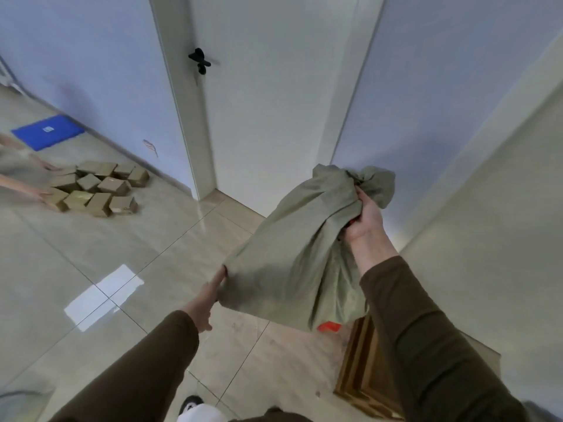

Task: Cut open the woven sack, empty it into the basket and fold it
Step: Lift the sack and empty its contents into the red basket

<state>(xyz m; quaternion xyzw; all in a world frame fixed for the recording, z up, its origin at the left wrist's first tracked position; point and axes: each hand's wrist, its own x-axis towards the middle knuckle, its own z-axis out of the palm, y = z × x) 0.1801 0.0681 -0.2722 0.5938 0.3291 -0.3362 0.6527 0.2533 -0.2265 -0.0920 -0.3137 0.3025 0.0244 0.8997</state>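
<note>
A grey-green woven sack (292,254) hangs in the air in front of me, its neck bunched and tied at the top right. My right hand (364,219) grips that bunched neck, with something red and dark showing under the palm. My left hand (207,295) touches the sack's lower left corner, fingers stretched along the cloth; whether it pinches the fabric is hidden. An orange patch (329,326) shows under the sack's bottom. Below the sack, at the right, stands a wooden slatted basket or crate (364,373), partly hidden by my right sleeve.
A pile of small cardboard boxes (97,188) lies on the tiled floor at the left, with another person's hands (39,193) at it. A blue flat lid (47,132) lies by the wall. A white door (268,102) with a black handle stands ahead.
</note>
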